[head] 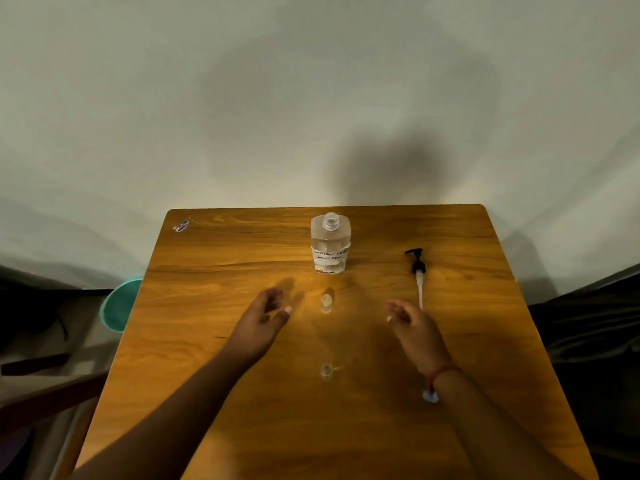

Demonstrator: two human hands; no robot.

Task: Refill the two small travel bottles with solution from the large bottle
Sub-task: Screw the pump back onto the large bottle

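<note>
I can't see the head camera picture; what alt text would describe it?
Two empty hands, left hand and right hand, hover open over a wooden table, flanking a small travel bottle. Beyond stands an uncapped large bottle; its pump lies to the right, and a second small bottle sits nearer.

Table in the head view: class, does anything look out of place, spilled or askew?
No spill shows. The one oddity: the pump dispenser lies flat on the table, right of the open large bottle instead of screwed in. Both small bottles stand upright.
</note>
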